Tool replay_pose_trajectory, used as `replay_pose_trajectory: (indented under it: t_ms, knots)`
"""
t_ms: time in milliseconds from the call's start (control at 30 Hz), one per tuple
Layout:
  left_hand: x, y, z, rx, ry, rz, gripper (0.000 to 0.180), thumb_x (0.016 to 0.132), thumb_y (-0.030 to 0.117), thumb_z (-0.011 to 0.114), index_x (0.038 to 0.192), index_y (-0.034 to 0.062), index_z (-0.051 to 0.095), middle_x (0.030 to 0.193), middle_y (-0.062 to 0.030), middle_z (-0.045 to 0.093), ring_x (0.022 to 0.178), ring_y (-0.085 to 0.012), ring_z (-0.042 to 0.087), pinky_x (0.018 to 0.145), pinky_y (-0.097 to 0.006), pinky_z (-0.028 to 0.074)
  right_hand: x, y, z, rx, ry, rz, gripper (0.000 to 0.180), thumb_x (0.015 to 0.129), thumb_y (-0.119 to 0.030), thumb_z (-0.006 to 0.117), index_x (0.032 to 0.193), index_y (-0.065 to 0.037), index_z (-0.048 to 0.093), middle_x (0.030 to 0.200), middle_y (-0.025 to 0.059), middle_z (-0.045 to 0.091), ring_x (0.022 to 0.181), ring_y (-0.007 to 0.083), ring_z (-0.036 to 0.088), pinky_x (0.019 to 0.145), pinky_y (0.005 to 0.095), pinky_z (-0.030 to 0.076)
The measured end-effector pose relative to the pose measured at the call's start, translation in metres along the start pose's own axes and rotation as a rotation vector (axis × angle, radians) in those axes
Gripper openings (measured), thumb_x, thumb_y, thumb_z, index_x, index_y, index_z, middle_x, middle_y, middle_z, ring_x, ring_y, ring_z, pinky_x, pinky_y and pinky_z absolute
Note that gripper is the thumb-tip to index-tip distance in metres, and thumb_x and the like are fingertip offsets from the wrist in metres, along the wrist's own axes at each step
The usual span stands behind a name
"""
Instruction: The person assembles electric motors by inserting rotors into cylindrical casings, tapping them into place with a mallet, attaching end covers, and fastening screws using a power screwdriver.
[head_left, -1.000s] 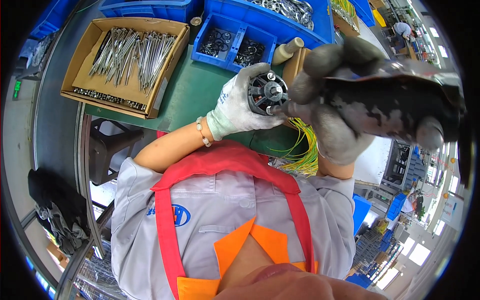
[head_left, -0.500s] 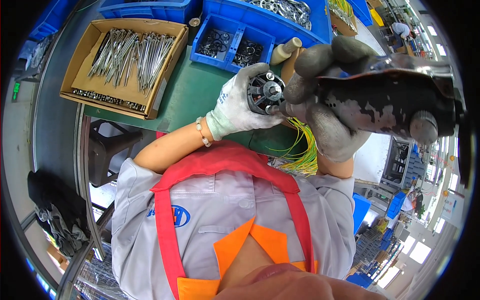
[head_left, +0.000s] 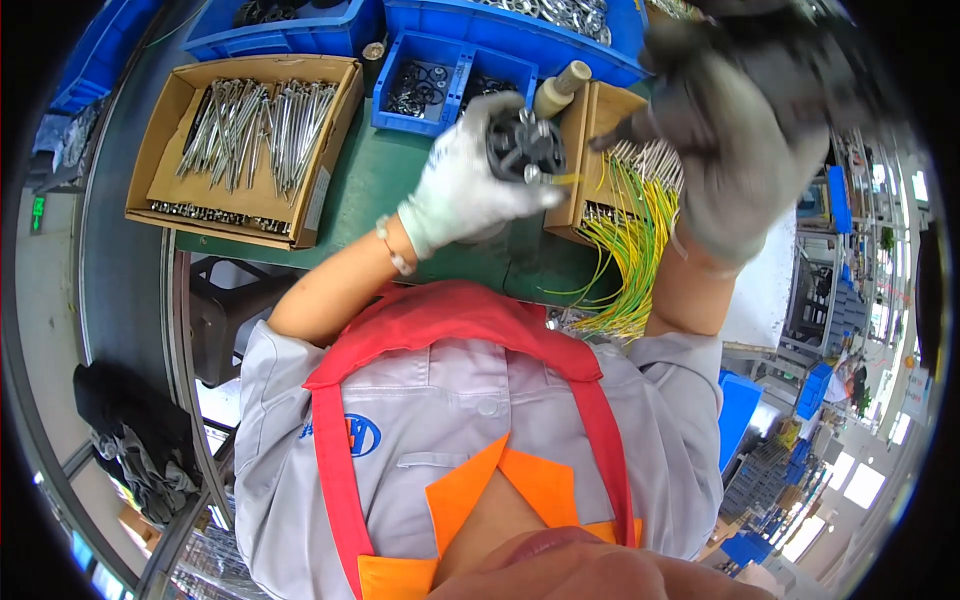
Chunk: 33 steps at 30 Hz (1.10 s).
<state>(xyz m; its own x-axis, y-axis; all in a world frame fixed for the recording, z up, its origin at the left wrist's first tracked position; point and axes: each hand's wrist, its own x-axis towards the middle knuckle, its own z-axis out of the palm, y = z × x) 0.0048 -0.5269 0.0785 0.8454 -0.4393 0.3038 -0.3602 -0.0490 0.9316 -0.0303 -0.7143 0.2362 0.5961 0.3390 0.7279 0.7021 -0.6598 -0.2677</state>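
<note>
My left hand (head_left: 455, 190), in a white work glove, is closed round a black round ribbed part (head_left: 528, 148) with shiny metal bolt ends on its face. A short yellow piece shows at the part's lower right, beside my fingertips. My right hand (head_left: 745, 165), gloved and blurred by motion, grips a dark power screwdriver (head_left: 800, 70) with worn paint. Its narrow tip points left toward the round part and stands apart from it. Below my right wrist hangs a bundle of yellow-green wires (head_left: 645, 265).
A cardboard box of long bolts (head_left: 310, 215) lies at the left on the green bench (head_left: 365, 180). Blue bins (head_left: 415, 120) with small rings stand behind my left hand, beside a pale cylindrical handle (head_left: 565, 85). Another cardboard box (head_left: 568, 185) with bolts sits at right.
The screwdriver has pulled back up and right, off the round part. My left hand has shifted slightly left and up with the part. The right-hand box and more wires now show.
</note>
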Motion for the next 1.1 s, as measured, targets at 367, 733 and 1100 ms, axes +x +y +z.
replay_pose_trajectory:
  t_ms: [367, 733, 1100]
  knots:
    - [0.099, -0.027, 0.005, -0.324, -0.084, -0.209, 0.038, 0.085, 0.023, 0.078, 0.112, 0.0009, 0.061, 0.099, -0.0032, 0.067, 0.087, -0.0095, 0.06, 0.079, -0.026, 0.051, -0.005, 0.114, 0.045, 0.058, 0.245, 0.71, 0.053, 0.086, -0.015, 0.075, 0.129, 0.003, 0.05, 0.113, 0.0104, 0.063, 0.1, 0.017, 0.059, 0.09, 0.0318, 0.049]
    - [0.092, -0.033, -0.011, -0.535, -0.07, -0.334, 0.023, 0.09, 0.022, 0.073, 0.102, 0.0063, 0.061, 0.093, 0.0001, 0.063, 0.083, -0.0086, 0.058, 0.073, -0.026, 0.051, -0.168, 0.048, 0.19, 0.586, 0.055, 1.015, 0.102, 0.067, -0.042, 0.086, 0.144, 0.003, 0.037, 0.134, 0.0227, 0.056, 0.124, 0.0326, 0.056, 0.105, 0.0389, 0.044]
    - [0.082, -0.022, 0.005, -0.539, 0.05, -0.233, 0.031, 0.087, 0.02, 0.077, 0.109, 0.005, 0.061, 0.095, 0.0011, 0.064, 0.084, -0.0087, 0.059, 0.075, -0.025, 0.051, -0.156, 0.033, 0.182, 0.436, -0.068, 1.124, 0.102, 0.064, -0.046, 0.086, 0.141, 0.002, 0.04, 0.128, 0.0224, 0.06, 0.12, 0.0325, 0.06, 0.102, 0.0392, 0.047]
